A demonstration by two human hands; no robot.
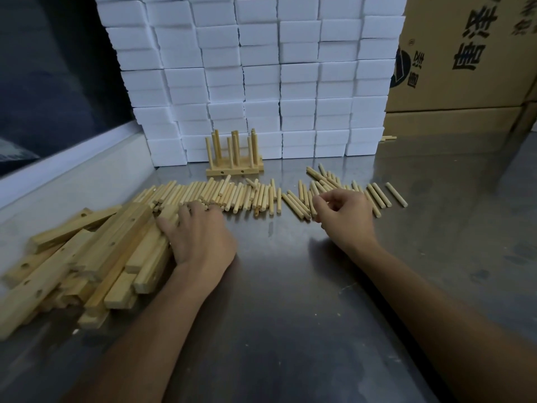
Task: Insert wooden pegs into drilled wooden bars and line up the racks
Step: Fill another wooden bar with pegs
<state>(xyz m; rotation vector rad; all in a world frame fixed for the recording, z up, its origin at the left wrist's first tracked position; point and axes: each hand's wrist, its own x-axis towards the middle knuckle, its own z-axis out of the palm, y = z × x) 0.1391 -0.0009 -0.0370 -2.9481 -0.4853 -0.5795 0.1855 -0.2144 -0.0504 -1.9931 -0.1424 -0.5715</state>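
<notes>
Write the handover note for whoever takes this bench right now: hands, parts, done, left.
Left hand: rests on the pile of drilled bars, fingers reaching the peg row; whether it grips a bar is unclear.
Right hand: fingers curled over the loose pegs, apparently picking; grasp unclear.
Done: finished racks stand against the white boxes.
Left: the whole bar pile and most pegs are unassembled.

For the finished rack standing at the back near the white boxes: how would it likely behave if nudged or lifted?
The finished rack looks stiff: solid wooden bars with pegs seated upright. It is probably light, being small bare wood. On the smooth metal table a low push would likely slide it, while a push high on the tall pegs might tip it.
</notes>
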